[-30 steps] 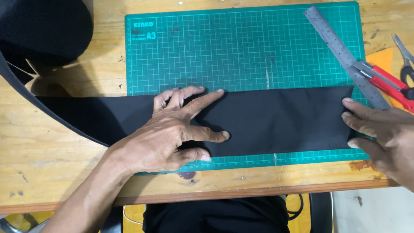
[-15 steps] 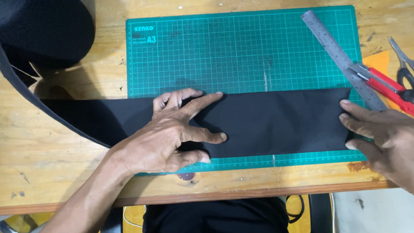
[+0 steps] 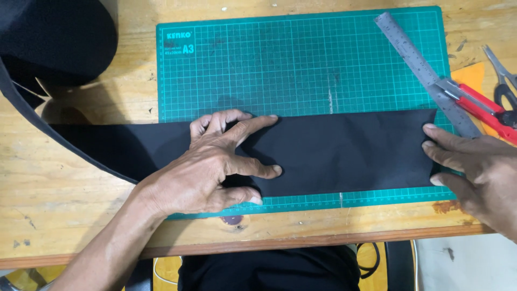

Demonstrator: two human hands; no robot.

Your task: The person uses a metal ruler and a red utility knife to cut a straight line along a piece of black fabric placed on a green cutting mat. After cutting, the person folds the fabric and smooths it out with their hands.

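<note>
Black fabric strip (image 3: 344,153) lies flat along the near edge of the green cutting mat (image 3: 301,70), its long axis parallel to that edge; its right end stops just short of the mat's near right corner, and its left part runs off the mat's left edge onto the wooden table (image 3: 64,215), toward the table's left edge. Left hand (image 3: 210,167) rests palm-down on the strip near the mat's near left corner, open, fingers spread wide, grasping nothing; judged to be pinning the cloth flat, the splay spreading pressure over a wide patch so the fabric cannot creep or wrinkle. Right hand (image 3: 479,167) sits at the strip's right end, open, fingertips (image 3: 431,129) laid on the short cut edge and nothing gripped; this probably keeps the end taut against the left hand's hold and squared to the mat's grid. Strip surface between the two hands looks smooth, with faint creases only. Steel ruler (image 3: 425,70) lies diagonally across the mat's far right corner, its lower end touching or just overlapping the strip's upper right corner; cannot tell which. Red-handled cutter (image 3: 474,105) rests on the ruler's lower part, beside an orange scrap (image 3: 471,75) and scissors (image 3: 503,81) at the table's right edge: tools parked in reach of the right hand but off the working area. A bulk of black cloth (image 3: 54,37) is heaped at the table's far left corner, apparently kept clear of the mat.
</note>
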